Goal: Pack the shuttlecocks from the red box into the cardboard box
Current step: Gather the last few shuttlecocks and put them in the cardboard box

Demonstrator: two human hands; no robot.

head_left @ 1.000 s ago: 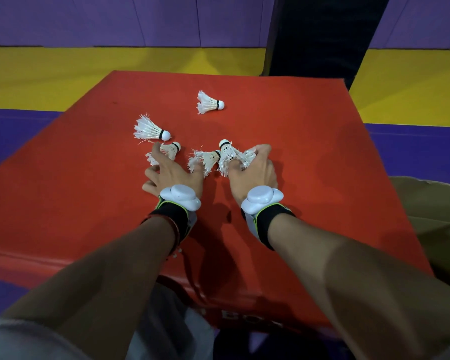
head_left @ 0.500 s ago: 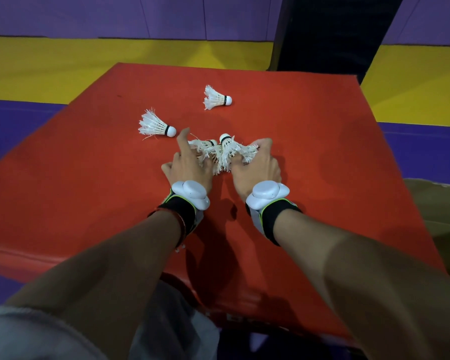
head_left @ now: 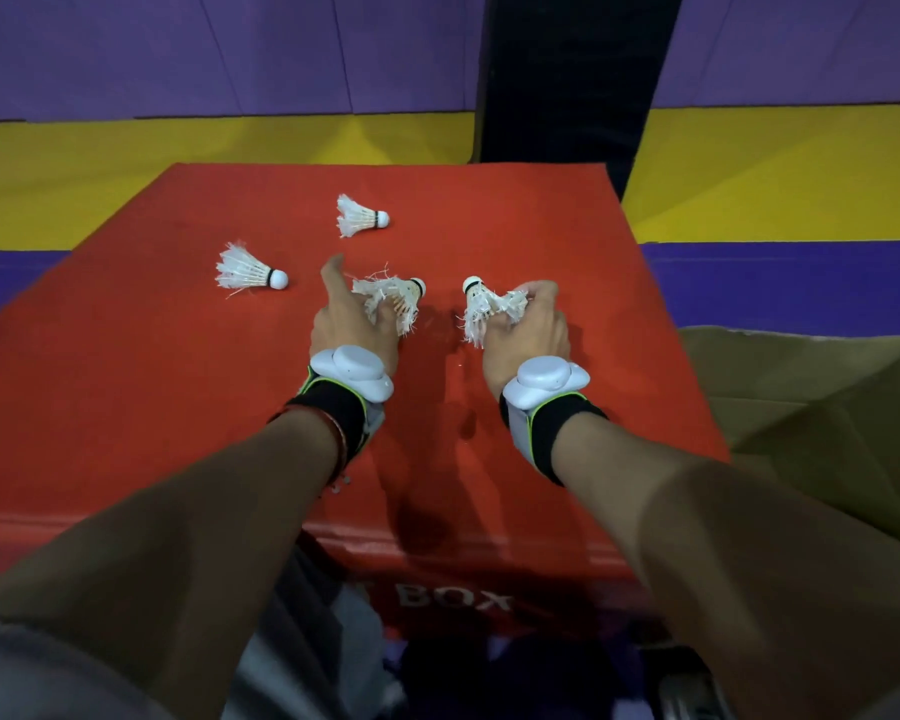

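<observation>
On the flat top of the red box (head_left: pixel 531 226), my left hand (head_left: pixel 352 324) grips a bunch of white feather shuttlecocks (head_left: pixel 393 298), with its forefinger sticking out forward. My right hand (head_left: pixel 528 327) grips another bunch of shuttlecocks (head_left: pixel 481 304), one cork tip pointing up. Two loose shuttlecocks lie on the red top: one (head_left: pixel 250 275) left of my left hand, one (head_left: pixel 359 219) farther back. The cardboard box (head_left: pixel 801 397) stands open to the right of the red box.
Yellow and purple padded flooring (head_left: pixel 775 189) surrounds the red box. A dark pillar (head_left: pixel 567 80) rises behind its far edge. The red box's front face shows the letters BOX (head_left: pixel 453 597).
Both hands closed round the shuttlecocks they had gathered, lifted them off the red top and drew apart. The two loose shuttlecocks stayed where they lay.
</observation>
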